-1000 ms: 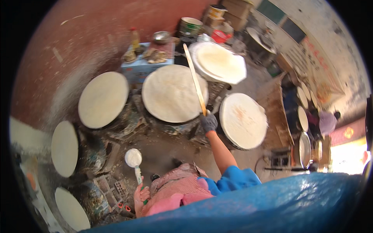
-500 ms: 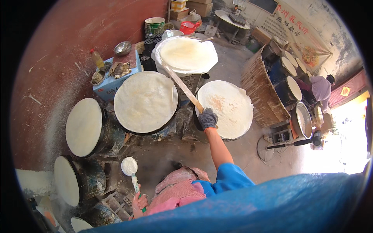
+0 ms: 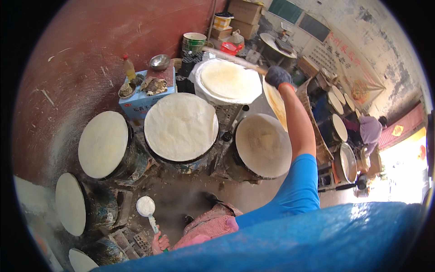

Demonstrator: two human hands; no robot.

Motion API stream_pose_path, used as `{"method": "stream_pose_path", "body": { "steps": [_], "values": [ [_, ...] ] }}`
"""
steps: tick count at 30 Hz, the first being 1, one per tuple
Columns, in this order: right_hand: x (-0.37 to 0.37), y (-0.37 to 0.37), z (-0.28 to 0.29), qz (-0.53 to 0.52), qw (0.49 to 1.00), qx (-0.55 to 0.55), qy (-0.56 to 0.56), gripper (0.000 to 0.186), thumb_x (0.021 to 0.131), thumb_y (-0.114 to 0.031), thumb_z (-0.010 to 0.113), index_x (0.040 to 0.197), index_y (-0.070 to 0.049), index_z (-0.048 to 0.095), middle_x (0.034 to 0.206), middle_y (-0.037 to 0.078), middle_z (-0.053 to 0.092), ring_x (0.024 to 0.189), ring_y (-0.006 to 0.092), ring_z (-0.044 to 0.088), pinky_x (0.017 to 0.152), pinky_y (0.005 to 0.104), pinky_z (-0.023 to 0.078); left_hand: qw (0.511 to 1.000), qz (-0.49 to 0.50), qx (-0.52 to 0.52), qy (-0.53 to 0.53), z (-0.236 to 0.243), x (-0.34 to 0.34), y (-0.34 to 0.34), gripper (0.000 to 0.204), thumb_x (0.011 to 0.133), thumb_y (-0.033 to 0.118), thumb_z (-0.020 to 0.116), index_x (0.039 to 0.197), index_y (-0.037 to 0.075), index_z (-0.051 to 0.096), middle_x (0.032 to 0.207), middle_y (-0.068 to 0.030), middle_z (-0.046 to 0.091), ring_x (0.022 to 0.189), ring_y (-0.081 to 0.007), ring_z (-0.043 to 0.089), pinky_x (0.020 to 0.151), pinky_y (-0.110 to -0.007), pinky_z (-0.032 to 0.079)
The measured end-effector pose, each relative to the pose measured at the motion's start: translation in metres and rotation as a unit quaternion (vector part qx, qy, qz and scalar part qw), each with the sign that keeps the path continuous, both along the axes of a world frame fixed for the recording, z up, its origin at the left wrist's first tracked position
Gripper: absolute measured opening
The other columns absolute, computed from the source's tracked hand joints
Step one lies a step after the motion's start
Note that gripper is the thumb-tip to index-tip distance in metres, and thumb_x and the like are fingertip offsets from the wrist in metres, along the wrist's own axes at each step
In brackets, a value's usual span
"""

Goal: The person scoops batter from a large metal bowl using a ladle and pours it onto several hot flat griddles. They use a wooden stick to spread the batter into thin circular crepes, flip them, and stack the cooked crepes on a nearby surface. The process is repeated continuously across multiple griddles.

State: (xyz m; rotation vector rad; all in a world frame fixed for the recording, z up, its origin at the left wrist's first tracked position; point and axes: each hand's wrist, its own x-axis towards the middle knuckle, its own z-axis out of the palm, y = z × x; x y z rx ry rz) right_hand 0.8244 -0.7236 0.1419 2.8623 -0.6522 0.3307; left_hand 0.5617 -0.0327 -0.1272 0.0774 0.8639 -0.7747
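My left hand is closed around the green handle of a ladle whose round bowl is full of white batter or flour. My gloved right hand is raised at the far right, gripping a long flat wooden stick that points left. A thin round pancake hangs below that hand, lifted off the griddle; I cannot tell whether fingers or stick bear it. Beneath lies the right griddle, its surface bare with a powdery film. Left of it, a pale pancake covers another round griddle.
A stack of thin pancakes lies on white cloth behind the griddles. More griddles with pale tops curve along the left. A blue box carries a bottle and cloth. A wooden partition stands right; beyond it another person bends.
My right hand has swung up and away to the right with the stick, and the pancake has come off the right griddle. My left hand with the ladle has shifted only slightly.
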Motion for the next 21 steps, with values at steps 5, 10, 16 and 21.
{"method": "stream_pose_path", "body": {
  "steps": [5, 10, 16, 21],
  "values": [
    [0.068, -0.111, 0.045, -0.067, 0.933, 0.292, -0.199, 0.029, 0.059, -0.022, 0.069, 0.072, 0.003, 0.067, 0.061, 0.013, 0.062, 0.052, 0.0199, 0.058, 0.051, 0.0351, 0.045, 0.991, 0.013, -0.079, -0.11, -0.027, -0.002, -0.047, 0.031, 0.098, 0.027, 0.036, 0.124, 0.039, 0.048, 0.057, 0.0018, 0.031, 0.04, -0.0075, 0.028, 0.035, -0.023, 0.029],
    [0.1, -0.211, -0.087, -0.11, 0.712, 0.568, -0.398, 0.022, 0.071, -0.013, 0.067, 0.059, 0.003, 0.056, 0.05, 0.013, 0.053, 0.034, 0.0242, 0.047, 0.033, 0.0374, 0.032, 0.981, 0.086, -0.167, -0.042, -0.029, -0.009, -0.103, 0.031, 0.099, 0.03, 0.033, 0.125, 0.042, 0.046, 0.057, 0.0011, 0.032, 0.044, -0.0093, 0.031, 0.039, -0.026, 0.032],
    [0.161, -0.178, -0.312, -0.202, 0.457, 0.658, -0.563, 0.028, 0.071, -0.005, 0.064, 0.096, 0.007, 0.057, 0.073, 0.013, 0.062, 0.049, 0.0204, 0.056, 0.04, 0.0364, 0.044, 0.997, -0.001, -0.004, -0.079, -0.036, -0.002, -0.129, 0.031, 0.098, 0.029, 0.036, 0.125, 0.04, 0.046, 0.057, 0.0009, 0.033, 0.044, -0.0094, 0.032, 0.039, -0.026, 0.032],
    [0.169, -0.156, -0.384, -0.336, 0.541, 0.645, -0.422, 0.028, 0.074, -0.014, 0.062, 0.091, 0.007, 0.057, 0.067, 0.015, 0.062, 0.046, 0.0255, 0.059, 0.041, 0.0357, 0.047, 0.997, 0.015, 0.03, -0.065, -0.027, -0.001, -0.14, 0.03, 0.097, 0.027, 0.038, 0.124, 0.037, 0.047, 0.057, 0.0009, 0.034, 0.043, -0.009, 0.032, 0.038, -0.025, 0.031]
  ]
}}
